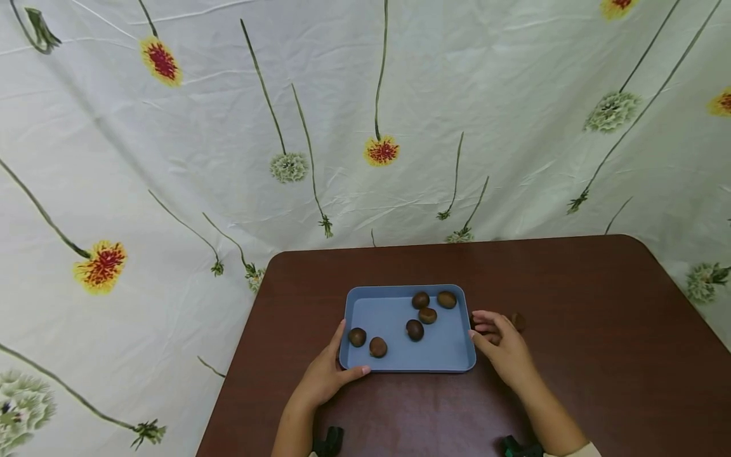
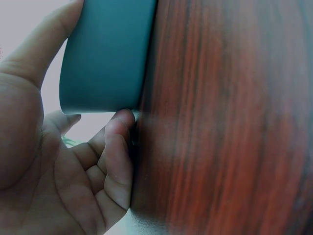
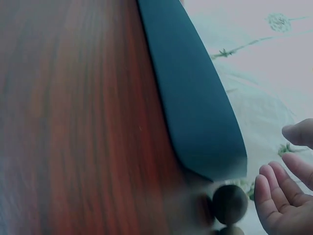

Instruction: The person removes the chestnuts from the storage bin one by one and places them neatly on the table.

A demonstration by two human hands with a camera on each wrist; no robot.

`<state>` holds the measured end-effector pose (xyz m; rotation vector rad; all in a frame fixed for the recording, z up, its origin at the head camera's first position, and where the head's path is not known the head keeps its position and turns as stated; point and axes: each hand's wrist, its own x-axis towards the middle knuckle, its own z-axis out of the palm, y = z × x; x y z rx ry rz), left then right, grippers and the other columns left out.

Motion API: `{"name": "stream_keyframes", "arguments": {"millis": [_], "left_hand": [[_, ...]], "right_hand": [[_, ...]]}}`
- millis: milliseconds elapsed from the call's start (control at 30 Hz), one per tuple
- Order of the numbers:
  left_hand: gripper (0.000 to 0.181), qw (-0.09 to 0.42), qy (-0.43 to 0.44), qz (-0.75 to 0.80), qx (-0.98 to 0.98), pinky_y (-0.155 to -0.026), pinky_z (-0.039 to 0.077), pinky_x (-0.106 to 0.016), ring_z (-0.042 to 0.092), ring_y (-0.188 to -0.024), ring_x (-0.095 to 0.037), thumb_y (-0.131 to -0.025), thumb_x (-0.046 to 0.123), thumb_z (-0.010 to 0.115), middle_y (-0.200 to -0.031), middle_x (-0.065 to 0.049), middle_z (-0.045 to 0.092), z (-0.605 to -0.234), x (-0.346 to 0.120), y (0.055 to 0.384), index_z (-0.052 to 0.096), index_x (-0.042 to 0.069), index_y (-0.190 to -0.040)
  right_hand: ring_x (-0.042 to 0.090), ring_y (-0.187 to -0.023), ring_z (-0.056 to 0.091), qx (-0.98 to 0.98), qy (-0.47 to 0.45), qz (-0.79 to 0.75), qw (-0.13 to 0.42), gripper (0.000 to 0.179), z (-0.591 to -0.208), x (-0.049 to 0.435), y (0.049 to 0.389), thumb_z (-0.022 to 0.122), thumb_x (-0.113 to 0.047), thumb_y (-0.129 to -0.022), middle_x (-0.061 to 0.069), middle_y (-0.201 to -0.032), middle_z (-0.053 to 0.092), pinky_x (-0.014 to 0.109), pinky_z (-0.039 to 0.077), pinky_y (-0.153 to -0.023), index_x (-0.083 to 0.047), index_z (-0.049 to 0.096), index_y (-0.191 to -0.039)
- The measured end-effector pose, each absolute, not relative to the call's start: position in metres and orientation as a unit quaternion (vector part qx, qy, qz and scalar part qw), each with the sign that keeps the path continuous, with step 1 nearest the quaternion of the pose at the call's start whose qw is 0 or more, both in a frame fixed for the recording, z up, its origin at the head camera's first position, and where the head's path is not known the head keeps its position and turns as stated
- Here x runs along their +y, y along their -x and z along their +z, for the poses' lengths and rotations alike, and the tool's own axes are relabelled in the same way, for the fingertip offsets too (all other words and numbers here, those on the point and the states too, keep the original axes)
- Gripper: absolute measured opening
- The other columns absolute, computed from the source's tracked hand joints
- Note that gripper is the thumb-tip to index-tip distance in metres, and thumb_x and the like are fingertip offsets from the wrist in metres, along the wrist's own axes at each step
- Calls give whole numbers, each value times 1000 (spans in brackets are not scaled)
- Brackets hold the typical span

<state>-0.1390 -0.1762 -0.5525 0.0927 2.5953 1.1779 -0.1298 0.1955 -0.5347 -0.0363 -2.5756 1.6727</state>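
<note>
A shallow blue tray (image 1: 394, 363) lies on the table with several brown chestnuts (image 1: 415, 329) in it. Four-sided with rounded corners, it has two nuts at its left and the others toward its right. My left hand (image 1: 322, 379) holds its near left corner, thumb along the near rim and fingers at the left side. In the left wrist view those fingers touch the tray wall (image 2: 107, 63). Beside the right rim is my right hand (image 1: 505, 352), fingers loosely bent and holding nothing. Outside the tray, a chestnut (image 3: 230, 204) sits close to these fingers; others are partly hidden.
The dark reddish-brown table (image 1: 617, 330) extends to both sides of the tray. Behind it hangs a white cloth (image 1: 514, 82) printed with flowers. One loose chestnut (image 1: 518, 321) rests just past the right hand.
</note>
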Motion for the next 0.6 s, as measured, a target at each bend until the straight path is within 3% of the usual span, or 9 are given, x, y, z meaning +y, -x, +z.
{"name": "stream_keyframes", "arguments": {"millis": [267,600], "left_hand": [[114,142,-28,408,901,-104,43,-61,55,-133,-35,-80,56,81,-162,-14,37,-553,-176,140,7,35,-164],[115,135,-34,403,905,-102,44,-61,56,-132,-36,-80,55,81,-161,-16,39,-553,-175,138,7,32,-165]], "right_hand": [[22,-107,64,-840,-26,540,44,38,-537,177,129,73,-12,-94,9,-122,64,18,52,-85,-3,63,-130],[21,-108,64,-843,-41,536,34,39,-535,161,138,75,-16,-93,6,-121,64,25,54,-88,-6,65,-130]]}}
